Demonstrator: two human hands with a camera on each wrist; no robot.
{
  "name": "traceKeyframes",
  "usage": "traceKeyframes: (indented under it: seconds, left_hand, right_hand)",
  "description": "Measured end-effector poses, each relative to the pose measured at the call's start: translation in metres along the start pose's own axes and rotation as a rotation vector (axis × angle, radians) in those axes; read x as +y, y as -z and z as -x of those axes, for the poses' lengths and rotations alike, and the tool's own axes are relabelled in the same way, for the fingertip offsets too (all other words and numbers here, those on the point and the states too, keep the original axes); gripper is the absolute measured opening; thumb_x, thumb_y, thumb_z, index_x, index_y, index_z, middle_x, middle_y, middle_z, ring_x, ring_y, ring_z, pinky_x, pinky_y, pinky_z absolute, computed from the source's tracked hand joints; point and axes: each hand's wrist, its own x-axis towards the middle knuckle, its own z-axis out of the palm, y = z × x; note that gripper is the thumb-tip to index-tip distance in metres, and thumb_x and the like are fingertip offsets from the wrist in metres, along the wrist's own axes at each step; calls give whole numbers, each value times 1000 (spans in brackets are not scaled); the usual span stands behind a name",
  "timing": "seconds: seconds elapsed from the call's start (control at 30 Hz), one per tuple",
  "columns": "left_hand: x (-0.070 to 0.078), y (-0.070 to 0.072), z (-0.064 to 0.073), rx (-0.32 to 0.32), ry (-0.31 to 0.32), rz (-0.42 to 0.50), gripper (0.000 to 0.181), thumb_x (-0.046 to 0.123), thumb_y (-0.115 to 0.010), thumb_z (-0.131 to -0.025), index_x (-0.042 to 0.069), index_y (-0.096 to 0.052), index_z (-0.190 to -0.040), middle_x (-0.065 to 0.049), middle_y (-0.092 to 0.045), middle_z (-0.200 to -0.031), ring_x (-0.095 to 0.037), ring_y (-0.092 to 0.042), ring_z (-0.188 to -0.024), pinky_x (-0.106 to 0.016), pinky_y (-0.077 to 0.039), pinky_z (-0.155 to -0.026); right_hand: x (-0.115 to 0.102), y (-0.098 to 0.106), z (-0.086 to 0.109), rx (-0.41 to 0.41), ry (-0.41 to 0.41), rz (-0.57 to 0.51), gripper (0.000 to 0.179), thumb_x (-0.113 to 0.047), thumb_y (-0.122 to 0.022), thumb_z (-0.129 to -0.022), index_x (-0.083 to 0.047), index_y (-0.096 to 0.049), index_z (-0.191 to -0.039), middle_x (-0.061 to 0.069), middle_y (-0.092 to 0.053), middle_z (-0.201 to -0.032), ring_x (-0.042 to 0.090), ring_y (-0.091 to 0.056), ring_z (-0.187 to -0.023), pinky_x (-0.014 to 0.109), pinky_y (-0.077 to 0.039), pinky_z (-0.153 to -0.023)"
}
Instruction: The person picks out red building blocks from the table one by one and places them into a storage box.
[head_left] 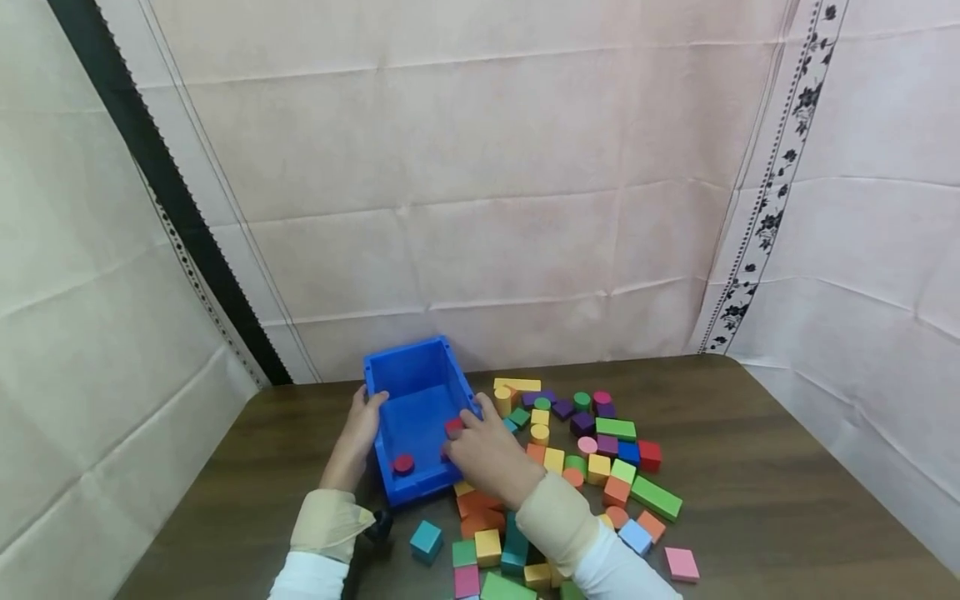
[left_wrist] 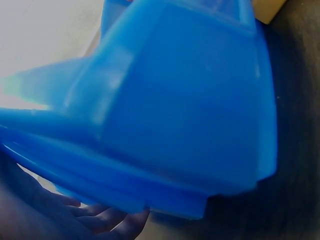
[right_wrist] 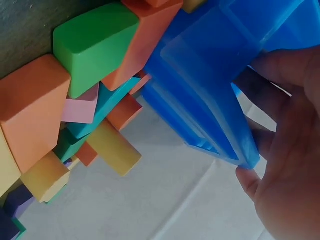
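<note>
A blue plastic bin [head_left: 411,392] stands at the back of the table, between the two hands. My left hand [head_left: 365,421] grips its left rim with the thumb over the edge; in the left wrist view the fingers [left_wrist: 102,220] lie along the underside of that rim. On the opposite side my right hand [head_left: 487,454] holds the right wall, and the right wrist view shows its fingers [right_wrist: 265,95] curled about the rim. Inside the bin lie a red round block [head_left: 403,464] near the front and another red block [head_left: 453,427] beside the right hand, partly hidden by it.
Many coloured wooden blocks spread right of the bin, among them a long green block [head_left: 656,497], a red cube [head_left: 649,456] and a pink block [head_left: 682,564]. A teal cube [head_left: 427,542] sits in front of the bin. White cloth [head_left: 480,183] hangs behind the wooden table [head_left: 247,475].
</note>
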Motion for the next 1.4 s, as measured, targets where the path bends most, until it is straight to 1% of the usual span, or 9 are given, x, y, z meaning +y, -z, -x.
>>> traceKeyframes:
  seconds: [0.13, 0.27, 0.37, 0.5, 0.7, 0.9, 1.13, 1.23, 1.4]
  left_hand:
    - [5, -2, -3, 0, 5, -9, 80, 41, -35, -111, 4, 9, -168, -33, -7, -171, -57, -15, -155, -74, -17, -122]
    - [9, 1, -4, 4, 34, -10, 81, 42, -35, -112, 4, 10, -167, -32, -6, -172, -56, -14, -156, -74, -16, -122]
    - [11, 5, -5, 0, 52, -6, 81, 44, -34, -112, 7, 12, -168, -30, -4, -173, -56, -13, -156, -76, -16, -121]
    - [13, 7, -6, -11, 66, -6, 81, 45, -32, -112, 8, 13, -168, -30, -4, -173, -56, -13, -156, -76, -17, -121]
    - [10, 6, -8, -22, 63, -14, 80, 44, -32, -112, 8, 14, -168, -29, -3, -173, -56, -11, -157, -77, -16, -121]
    - [7, 2, -10, -29, 84, -24, 78, 42, -31, -113, 9, 13, -168, -29, -4, -173, -55, -13, -157, -76, -17, -121]
    - [15, -6, -22, -32, 70, -27, 80, 46, -33, -112, 11, 11, -169, -26, -5, -174, -52, -14, -158, -74, -18, -122]
    - [14, -9, -22, -32, 72, -27, 79, 45, -33, -112, 12, 10, -169, -26, -7, -174, -52, -16, -157, -74, -19, -122]
    - [3, -6, -20, -17, 85, -33, 79, 47, -32, -111, 15, 10, -170, -22, -8, -175, -52, -16, -158, -74, -20, -122]
  right_hand:
    - [5, 4, 1, 24, -14, -71, 29, -40, -80, -94, -35, -79, -122, -8, -76, -122, 20, -62, -119, 56, -35, -117]
    - [12, 11, 0, 62, -6, -186, 28, -31, -79, -96, -28, -78, -124, -2, -72, -129, 21, -60, -125, 55, -37, -117]
    - [20, 13, -1, 92, 10, -263, 25, -25, -74, -100, -25, -78, -125, 2, -68, -138, 24, -57, -133, 53, -38, -119]
    - [29, 13, 2, 123, 28, -370, 31, -23, -70, -103, -18, -74, -134, 8, -57, -154, 28, -49, -144, 47, -40, -121]
    - [39, 8, 12, 148, -9, -586, 45, -16, -70, -103, -13, -62, -148, 13, -41, -165, 30, -39, -151, 37, -54, -108]
    - [44, 1, 19, 132, -12, -674, 58, -16, -68, -104, -13, -48, -158, 13, -41, -164, 29, -39, -152, 38, -53, -110]
    - [64, 2, 24, 118, -78, -764, 65, -18, -69, -104, -16, -41, -162, 11, -41, -163, 29, -42, -150, 43, -51, -112]
    - [72, 3, 28, 68, -99, -810, 62, -22, -65, -107, -17, -40, -163, 10, -42, -163, 29, -45, -149, 44, -52, -110]
    - [76, 0, 32, -39, -132, -924, 60, -25, -61, -109, -20, -38, -164, 5, -41, -165, 26, -46, -149, 44, -55, -107]
